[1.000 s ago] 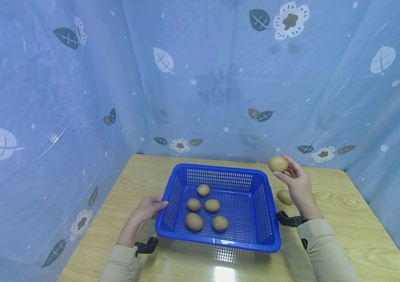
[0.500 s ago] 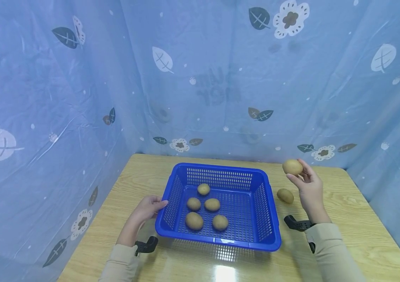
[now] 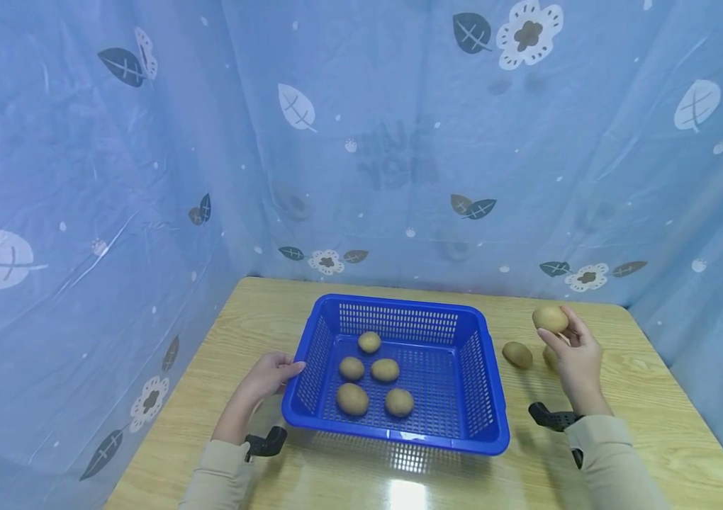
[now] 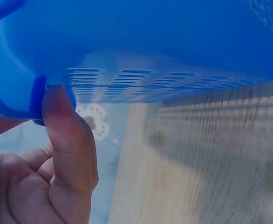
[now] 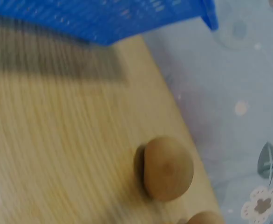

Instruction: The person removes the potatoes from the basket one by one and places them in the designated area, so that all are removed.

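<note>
My left hand (image 3: 266, 377) grips the left rim of a blue plastic basket (image 3: 438, 442), thumb on top; in the left wrist view a bent finger (image 4: 66, 135) hooks under that rim. Several potatoes lie on the basket's floor, a larger potato (image 3: 352, 399) nearest the front left. To the right of the basket, my right hand (image 3: 578, 360) holds a potato (image 3: 550, 319) between thumb and fingers, raised over the table. Below it one potato (image 3: 517, 355) rests on the wood and another potato (image 3: 551, 357) is partly hidden by the hand. The right wrist view shows a tabletop potato (image 5: 169, 169) but no hand.
The wooden table (image 3: 648, 397) ends at the back against a blue patterned curtain (image 3: 387, 177), which also hangs along both sides. The basket's right wall (image 3: 478, 382) stands between its contents and the loose potatoes.
My right hand has moved right and slightly toward me, away from the basket, with the potato still in its fingers. The left hand and the basket stay in place.
</note>
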Demonstrator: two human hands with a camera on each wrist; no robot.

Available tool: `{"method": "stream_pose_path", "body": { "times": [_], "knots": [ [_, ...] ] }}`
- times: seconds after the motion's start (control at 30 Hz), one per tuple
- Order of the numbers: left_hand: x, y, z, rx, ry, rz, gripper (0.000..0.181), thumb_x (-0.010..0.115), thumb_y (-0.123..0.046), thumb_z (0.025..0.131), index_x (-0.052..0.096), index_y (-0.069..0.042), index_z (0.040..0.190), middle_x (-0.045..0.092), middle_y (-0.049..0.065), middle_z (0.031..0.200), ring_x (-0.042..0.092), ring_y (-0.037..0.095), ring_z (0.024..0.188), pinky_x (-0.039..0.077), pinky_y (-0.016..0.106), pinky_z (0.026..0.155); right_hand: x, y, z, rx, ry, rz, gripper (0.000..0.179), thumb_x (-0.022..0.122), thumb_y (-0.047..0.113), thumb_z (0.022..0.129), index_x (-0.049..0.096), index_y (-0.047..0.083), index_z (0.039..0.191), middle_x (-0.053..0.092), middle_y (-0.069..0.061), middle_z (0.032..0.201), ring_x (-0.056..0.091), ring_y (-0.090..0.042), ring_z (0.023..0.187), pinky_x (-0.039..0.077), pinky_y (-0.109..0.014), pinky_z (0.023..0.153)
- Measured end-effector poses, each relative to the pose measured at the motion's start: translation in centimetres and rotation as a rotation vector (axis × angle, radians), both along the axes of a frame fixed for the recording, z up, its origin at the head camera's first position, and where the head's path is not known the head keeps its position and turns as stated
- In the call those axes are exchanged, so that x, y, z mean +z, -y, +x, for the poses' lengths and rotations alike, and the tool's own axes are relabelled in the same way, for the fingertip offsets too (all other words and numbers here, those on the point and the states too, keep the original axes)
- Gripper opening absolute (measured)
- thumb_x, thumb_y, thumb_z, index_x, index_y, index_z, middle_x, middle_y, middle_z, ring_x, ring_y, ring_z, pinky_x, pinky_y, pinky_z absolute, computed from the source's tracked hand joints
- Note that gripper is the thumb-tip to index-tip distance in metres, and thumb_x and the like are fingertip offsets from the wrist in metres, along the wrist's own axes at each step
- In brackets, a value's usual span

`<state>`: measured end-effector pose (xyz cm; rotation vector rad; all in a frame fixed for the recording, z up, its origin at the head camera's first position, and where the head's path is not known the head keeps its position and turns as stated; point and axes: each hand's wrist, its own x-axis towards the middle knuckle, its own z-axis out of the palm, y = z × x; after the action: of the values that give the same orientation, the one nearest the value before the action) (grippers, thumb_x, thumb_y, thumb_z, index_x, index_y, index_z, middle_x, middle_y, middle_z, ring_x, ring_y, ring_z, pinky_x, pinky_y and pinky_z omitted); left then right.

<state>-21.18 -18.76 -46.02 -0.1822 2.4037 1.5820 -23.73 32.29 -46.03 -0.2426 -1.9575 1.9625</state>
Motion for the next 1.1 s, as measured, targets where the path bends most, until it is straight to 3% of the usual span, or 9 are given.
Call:
{"method": "stream_pose_path", "body": {
  "times": [0.37, 0.63, 1.0, 1.1],
  "knots": [
    [0.1, -0.2, 0.1, 0.009, -0.009, 0.004, 0.026, 0.054, -0.019, 0.096, 0.064, 0.004, 0.102, 0.07, 0.01, 0.087, 0.067, 0.019, 0.078, 0.058, 0.039, 0.079, -1.3, -2.5, 0.4, -0.126, 0.098, -0.008, 0.071, 0.07, 0.017, 0.086, 0.034, 0.019, 0.147, 0.047, 0.016, 0.11, 0.047, 0.004, 0.1, 0.044, 0.0, 0.073],
    [0.4, -0.3, 0.2, -0.006, -0.019, 0.024, 0.026, 0.053, -0.018, 0.097, 0.065, 0.005, 0.101, 0.07, 0.011, 0.086, 0.068, 0.02, 0.077, 0.058, 0.039, 0.076, -3.0, -3.8, 0.7, -0.231, 0.172, -0.084, 0.071, 0.07, 0.015, 0.086, 0.034, 0.019, 0.147, 0.046, 0.011, 0.105, 0.046, 0.002, 0.092, 0.043, -0.001, 0.068],
    [-0.2, -0.1, -0.1, -0.004, -0.022, 0.017, 0.025, 0.054, -0.018, 0.096, 0.065, 0.004, 0.1, 0.07, 0.01, 0.084, 0.067, 0.019, 0.076, 0.058, 0.038, 0.077, -4.1, -5.1, 1.3, -0.282, 0.225, -0.244, 0.077, 0.07, 0.017, 0.085, 0.028, 0.021, 0.149, 0.043, 0.011, 0.108, 0.045, 0.003, 0.095, 0.043, -0.002, 0.069],
    [-0.3, -0.2, 0.0, 0.007, -0.019, 0.013, 0.024, 0.054, -0.018, 0.096, 0.065, 0.003, 0.1, 0.07, 0.008, 0.083, 0.067, 0.018, 0.076, 0.058, 0.039, 0.077, -4.5, -5.5, 1.4, -0.286, 0.26, -0.231, 0.077, 0.069, 0.018, 0.086, 0.026, 0.021, 0.15, 0.042, 0.011, 0.108, 0.044, 0.002, 0.093, 0.044, -0.003, 0.068]
  ]
}}
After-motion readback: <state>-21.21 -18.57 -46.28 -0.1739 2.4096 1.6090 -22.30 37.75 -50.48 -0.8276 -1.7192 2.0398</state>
